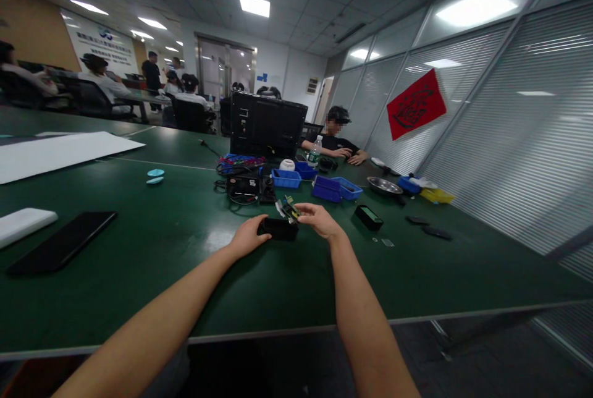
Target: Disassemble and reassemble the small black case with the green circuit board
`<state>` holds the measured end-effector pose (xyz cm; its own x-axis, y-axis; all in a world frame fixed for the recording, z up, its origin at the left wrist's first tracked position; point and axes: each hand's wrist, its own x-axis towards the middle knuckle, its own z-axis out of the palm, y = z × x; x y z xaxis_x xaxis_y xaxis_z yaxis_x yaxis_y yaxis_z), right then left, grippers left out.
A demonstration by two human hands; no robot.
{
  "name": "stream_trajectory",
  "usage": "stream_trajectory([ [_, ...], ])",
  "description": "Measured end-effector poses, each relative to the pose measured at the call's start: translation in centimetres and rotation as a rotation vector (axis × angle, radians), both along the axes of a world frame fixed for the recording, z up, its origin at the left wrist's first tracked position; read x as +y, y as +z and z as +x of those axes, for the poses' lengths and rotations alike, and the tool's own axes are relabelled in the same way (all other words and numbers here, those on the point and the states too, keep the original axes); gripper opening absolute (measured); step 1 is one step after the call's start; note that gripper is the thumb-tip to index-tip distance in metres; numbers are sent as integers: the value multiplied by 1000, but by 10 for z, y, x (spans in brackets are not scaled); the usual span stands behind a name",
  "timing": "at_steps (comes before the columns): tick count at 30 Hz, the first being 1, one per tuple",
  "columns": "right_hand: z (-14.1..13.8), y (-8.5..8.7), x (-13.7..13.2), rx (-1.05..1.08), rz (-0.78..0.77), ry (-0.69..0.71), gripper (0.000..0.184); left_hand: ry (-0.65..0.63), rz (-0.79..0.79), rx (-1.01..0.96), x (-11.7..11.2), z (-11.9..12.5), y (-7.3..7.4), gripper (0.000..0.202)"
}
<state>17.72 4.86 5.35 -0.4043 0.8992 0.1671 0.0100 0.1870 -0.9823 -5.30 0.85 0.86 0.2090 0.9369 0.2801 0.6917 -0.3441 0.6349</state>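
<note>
My left hand [251, 237] grips the left end of a black box-shaped housing [280, 230] resting on the green table. Pinched between thumb and fingers of my right hand [318, 220] is a small circuit board [290, 208], tilted just above the housing's right part. Green and yellow parts show on the board, with a pale piece at its left side. The inside of the housing is too dark to make out. To the right of my right hand lies a second black box [369, 217] with a green face on top.
Beyond my hands are a black power adapter [244, 186] with cables, blue bins [286, 178], a bottle [315, 151] and a monitor [267, 123]. A metal bowl [384, 186] and flat black pieces [437, 233] lie right. A person [340, 135] sits across the table.
</note>
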Motion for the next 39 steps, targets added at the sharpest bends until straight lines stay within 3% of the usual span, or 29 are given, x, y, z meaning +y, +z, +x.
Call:
stream_trajectory([
  [11, -9, -1, -1, -418, 166, -16, 44, -22, 38, -11, 2, -1, -1, 59],
  [24, -17, 6, -8, -634, 294, -76, 42, 0, 31, 20, 4, 0, -5, 61],
  [32, -13, 5, -6, -538, 234, -141, 46, 30, 26, 62, 3, 0, -4, 63],
  [39, -15, -2, -3, -507, 188, -130, 33, 28, 25, 57, 3, 0, -5, 66],
])
